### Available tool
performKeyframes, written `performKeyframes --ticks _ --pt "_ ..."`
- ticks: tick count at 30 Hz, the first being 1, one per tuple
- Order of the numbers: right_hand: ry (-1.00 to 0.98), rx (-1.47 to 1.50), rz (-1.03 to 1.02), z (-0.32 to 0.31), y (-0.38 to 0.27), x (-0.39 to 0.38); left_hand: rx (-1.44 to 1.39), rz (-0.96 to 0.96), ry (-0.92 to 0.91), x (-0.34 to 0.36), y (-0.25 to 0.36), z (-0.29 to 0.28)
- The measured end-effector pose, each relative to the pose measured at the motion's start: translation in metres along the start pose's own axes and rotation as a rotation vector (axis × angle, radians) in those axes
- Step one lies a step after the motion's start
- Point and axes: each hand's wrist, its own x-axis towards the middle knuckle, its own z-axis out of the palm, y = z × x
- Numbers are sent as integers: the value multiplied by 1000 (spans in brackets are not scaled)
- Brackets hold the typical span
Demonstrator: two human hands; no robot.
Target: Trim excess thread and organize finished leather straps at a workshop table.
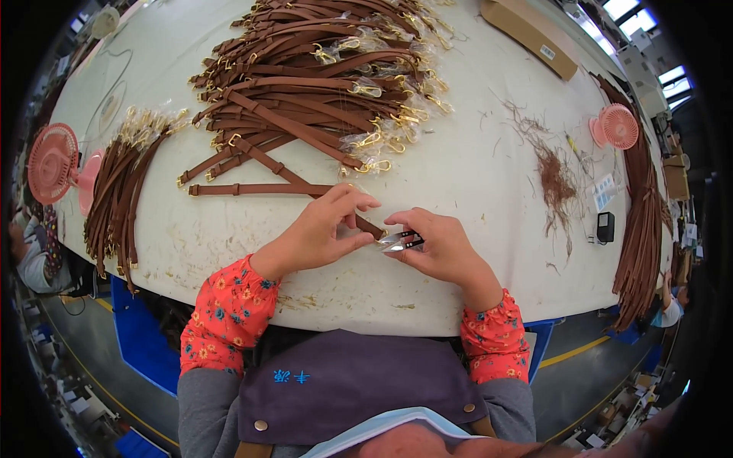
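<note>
Strap end (369,226) behind hands

On the white table (473,191) the left hand (317,233) pinches the end of a brown leather strap (263,188) that runs off toward nine o'clock. The right hand (435,246) grips small thread snips (402,241), blades pointing at the left fingers — nearly touching. At twelve o'clock lies a heap of straps (313,84) (gold clasps wrapped in clear film); at nine, a pink fan (53,162).

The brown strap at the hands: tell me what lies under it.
The brown strap lies flat on the white table. Its near end runs under the left hand, beside the right hand holding thread snips; that end is hidden.
</note>
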Motion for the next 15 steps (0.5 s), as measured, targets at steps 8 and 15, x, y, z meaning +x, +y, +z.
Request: performKeyframes --ticks 8,15 --pt "182 -182 -32 -7 -5 0 299 196 -12 -7 -15 13" --pt "208 -356 -177 3 1 2 298 113 0 -3 -12 14"
